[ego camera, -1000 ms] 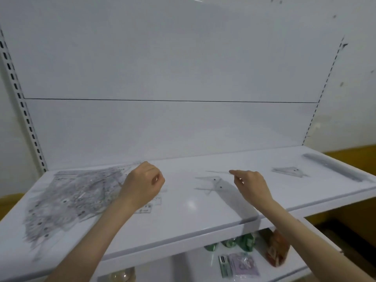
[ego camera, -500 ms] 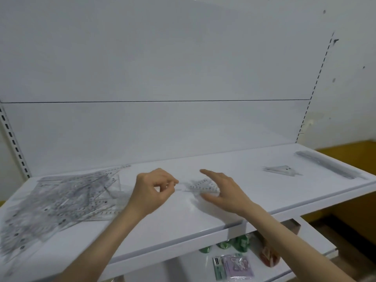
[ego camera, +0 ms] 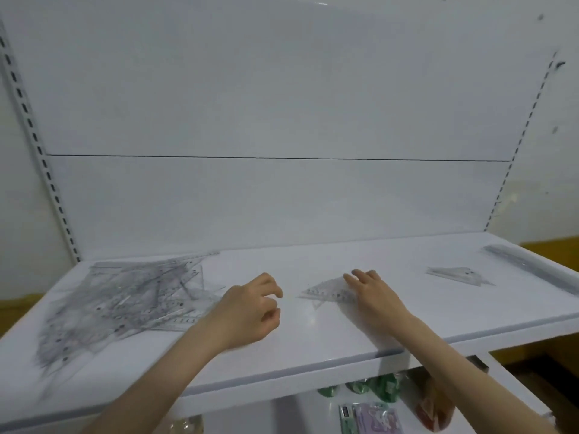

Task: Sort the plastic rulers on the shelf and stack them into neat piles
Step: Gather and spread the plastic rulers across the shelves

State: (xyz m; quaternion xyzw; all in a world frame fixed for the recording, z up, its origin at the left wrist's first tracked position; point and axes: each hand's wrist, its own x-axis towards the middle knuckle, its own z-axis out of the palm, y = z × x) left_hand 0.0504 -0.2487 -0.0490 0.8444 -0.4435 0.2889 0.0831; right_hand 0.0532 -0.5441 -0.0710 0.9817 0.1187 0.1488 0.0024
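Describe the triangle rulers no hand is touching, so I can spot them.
On the white shelf, look right of the right hand. The small clear triangle rulers lie flat alone, before the long straight rulers at the far end. Nothing touches them.

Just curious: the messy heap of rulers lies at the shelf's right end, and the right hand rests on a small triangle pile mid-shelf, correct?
No. The head view shows the messy heap at the left end of the shelf; the right hand rests on the small triangle pile mid-shelf.
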